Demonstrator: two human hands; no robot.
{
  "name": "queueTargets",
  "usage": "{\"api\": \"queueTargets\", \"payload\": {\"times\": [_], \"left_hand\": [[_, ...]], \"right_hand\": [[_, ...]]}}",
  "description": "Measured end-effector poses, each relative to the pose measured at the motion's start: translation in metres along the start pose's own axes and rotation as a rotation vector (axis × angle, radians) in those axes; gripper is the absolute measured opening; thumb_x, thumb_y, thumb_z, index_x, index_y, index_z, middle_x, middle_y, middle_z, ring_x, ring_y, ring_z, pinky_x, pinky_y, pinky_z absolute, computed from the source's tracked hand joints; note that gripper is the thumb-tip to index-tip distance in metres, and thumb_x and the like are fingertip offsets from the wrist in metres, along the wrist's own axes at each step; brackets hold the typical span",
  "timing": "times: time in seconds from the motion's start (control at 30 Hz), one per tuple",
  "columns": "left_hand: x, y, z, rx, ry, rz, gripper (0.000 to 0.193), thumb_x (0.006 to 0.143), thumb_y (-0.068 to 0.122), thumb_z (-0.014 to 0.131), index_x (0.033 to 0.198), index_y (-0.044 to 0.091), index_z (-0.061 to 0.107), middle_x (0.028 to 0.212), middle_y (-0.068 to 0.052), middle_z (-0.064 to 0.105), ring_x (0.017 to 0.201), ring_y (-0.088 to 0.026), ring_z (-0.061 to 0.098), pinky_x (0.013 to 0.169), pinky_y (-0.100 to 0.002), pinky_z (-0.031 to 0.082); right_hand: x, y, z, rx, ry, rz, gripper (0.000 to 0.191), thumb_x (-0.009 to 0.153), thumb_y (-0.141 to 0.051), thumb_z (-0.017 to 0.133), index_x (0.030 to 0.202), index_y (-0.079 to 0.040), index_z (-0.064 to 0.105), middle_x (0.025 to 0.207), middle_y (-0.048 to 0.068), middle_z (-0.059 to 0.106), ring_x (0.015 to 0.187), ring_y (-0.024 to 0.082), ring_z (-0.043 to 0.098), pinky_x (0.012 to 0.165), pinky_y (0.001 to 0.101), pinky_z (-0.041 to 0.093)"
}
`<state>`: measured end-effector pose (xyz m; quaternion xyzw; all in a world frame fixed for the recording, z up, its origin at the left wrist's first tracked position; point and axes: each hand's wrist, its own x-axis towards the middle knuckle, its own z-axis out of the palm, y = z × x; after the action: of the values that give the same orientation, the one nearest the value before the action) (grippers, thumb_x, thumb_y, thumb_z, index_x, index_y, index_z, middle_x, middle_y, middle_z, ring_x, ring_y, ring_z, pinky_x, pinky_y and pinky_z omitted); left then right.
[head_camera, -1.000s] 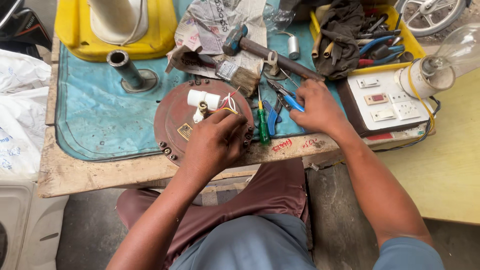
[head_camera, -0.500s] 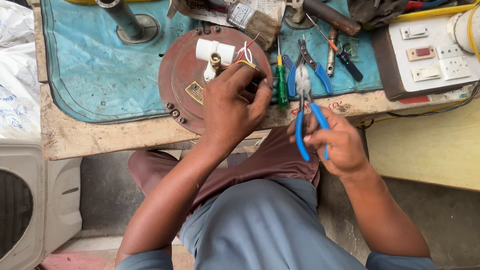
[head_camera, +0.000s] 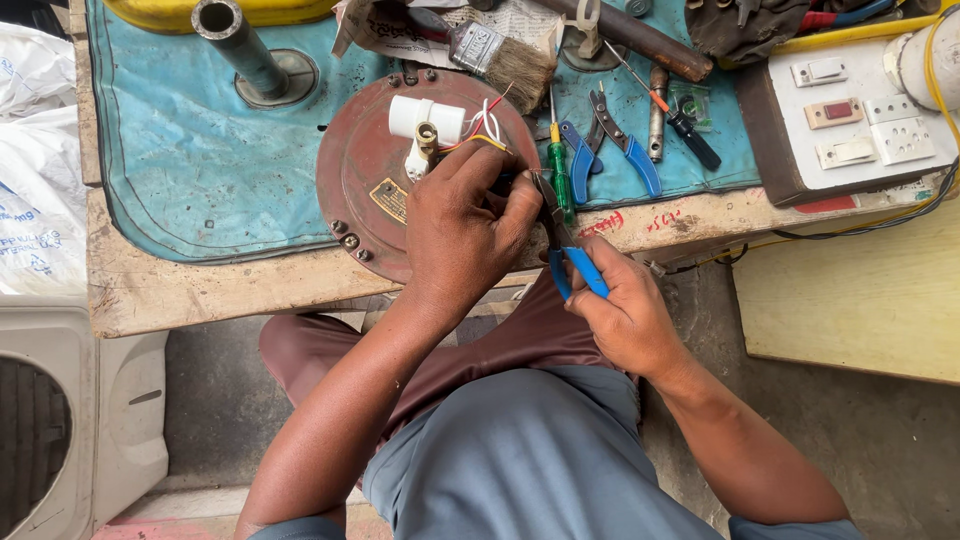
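1. The left hand (head_camera: 462, 225) rests on the near edge of the round reddish-brown metal motor housing (head_camera: 375, 175), fingers curled together and pinching what appear to be its thin red, white and yellow wires (head_camera: 484, 125); this probably holds them steady for the tool.
2. The right hand (head_camera: 622, 315) is clamped around the blue-handled pliers (head_camera: 560, 240), held just off the table's front edge with the dark nose pointing up toward the left hand's fingertips. Whether the nose grips a wire is hidden by the fingers.
3. The housing lies flat on a blue mat (head_camera: 200, 150) covering the worn wooden table (head_camera: 180, 290), close to the person, so both hands meet over its right side.
4. A white plastic fitting with a brass screw (head_camera: 425, 130) stands at the housing's centre, just beyond the left hand.
5. Just right of the housing lie a green-handled screwdriver (head_camera: 560, 175) and a second pair of blue-handled pliers (head_camera: 610, 150), within easy reach; a white switchboard with sockets (head_camera: 860, 120) sits farther right.
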<state>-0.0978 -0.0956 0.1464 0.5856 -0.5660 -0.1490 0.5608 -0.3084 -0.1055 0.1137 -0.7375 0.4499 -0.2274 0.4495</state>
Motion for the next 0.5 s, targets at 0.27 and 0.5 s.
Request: {"api": "queueTargets", "payload": {"times": [0.27, 0.5], "left_hand": [[0.000, -0.002, 0.001, -0.007, -0.016, -0.013, 0.008, 0.093, 0.012, 0.073, 0.092, 0.005, 0.069, 0.084, -0.007, 0.069, 0.066, -0.017, 0.072, 0.061, -0.030, 0.056], [0.000, -0.002, 0.001, 0.005, -0.022, -0.002, 0.007, 0.093, 0.012, 0.072, 0.094, 0.006, 0.069, 0.084, -0.007, 0.069, 0.069, -0.019, 0.073, 0.064, -0.032, 0.057]], "right_hand": [[0.005, -0.013, 0.006, 0.039, 0.029, 0.041, 0.015, 0.077, -0.006, 0.060, 0.091, -0.004, 0.055, 0.073, 0.005, 0.054, 0.067, 0.015, 0.050, 0.063, 0.0320, 0.046], [0.004, -0.013, 0.010, 0.003, 0.058, -0.026, 0.016, 0.075, -0.003, 0.060, 0.089, -0.003, 0.052, 0.076, 0.006, 0.053, 0.069, 0.017, 0.049, 0.065, 0.0322, 0.046]]}}
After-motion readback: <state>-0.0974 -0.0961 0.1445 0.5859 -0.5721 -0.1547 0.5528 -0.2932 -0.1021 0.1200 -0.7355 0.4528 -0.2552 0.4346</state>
